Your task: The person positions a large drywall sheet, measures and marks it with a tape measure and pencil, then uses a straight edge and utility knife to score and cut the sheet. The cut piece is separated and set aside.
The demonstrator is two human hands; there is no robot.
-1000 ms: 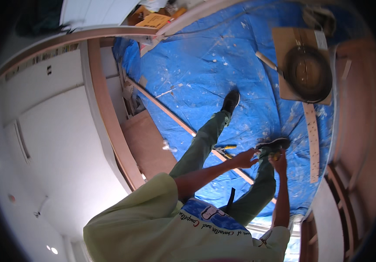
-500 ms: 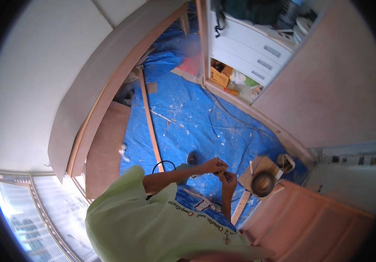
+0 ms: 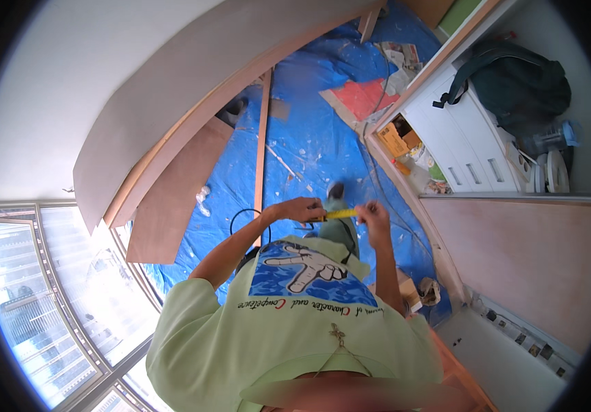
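Note:
My left hand is closed around the body of a tape measure, which its fingers mostly hide. A short length of yellow blade stretches from there to my right hand, whose fingers pinch the free end. Both hands are held out in front of my green T-shirt, at about the same height in the view. Below the blade, my leg and shoe show on the floor.
Blue sheeting covers the floor. A long wooden strip and a brown board lie to the left. At right stands a cupboard with white drawers and a dark bag. A cable runs along its base.
My hands were close together and have moved apart, with the yellow blade now showing between them. The view has shifted, bringing more of the cupboard and the bag into sight.

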